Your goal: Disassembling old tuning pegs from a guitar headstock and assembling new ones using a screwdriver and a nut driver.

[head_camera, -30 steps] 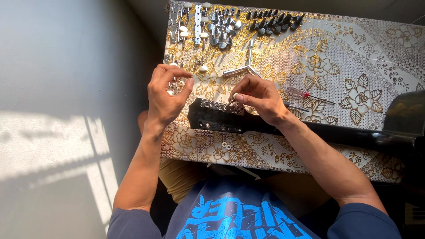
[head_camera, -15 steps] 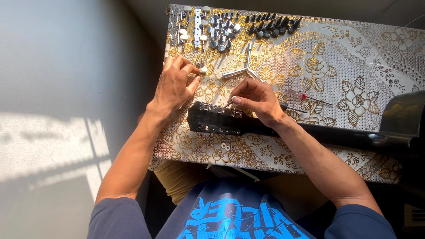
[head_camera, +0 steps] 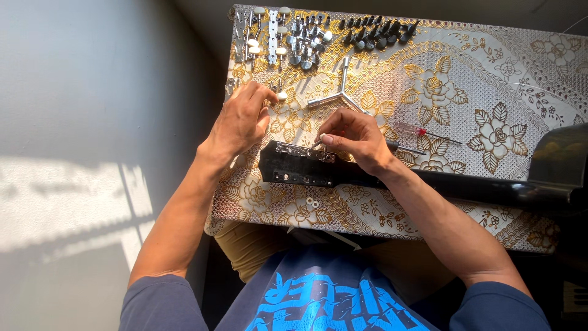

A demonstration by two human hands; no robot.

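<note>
A black guitar headstock (head_camera: 294, 168) lies across the gold floral tablecloth (head_camera: 465, 92), its neck running right to the black body (head_camera: 560, 162). My right hand (head_camera: 355, 138) rests above the headstock and pinches a small metal part at the tuner plate. My left hand (head_camera: 245, 116) is further up and left, its fingers closed on a tuning peg with a cream knob (head_camera: 280, 96). Rows of loose tuning machines (head_camera: 288, 37) lie along the far edge of the table.
A silver three-arm wrench (head_camera: 340, 95) lies beyond my right hand. A red-handled screwdriver (head_camera: 422, 132) lies to its right. Two small white rings (head_camera: 312, 202) sit near the front edge. Dark tuner parts (head_camera: 380, 30) line the far edge. A grey wall is at left.
My left hand has moved from the headstock up and away toward the loose tuners and picked up a cream-knobbed peg. My right hand has stayed at the headstock.
</note>
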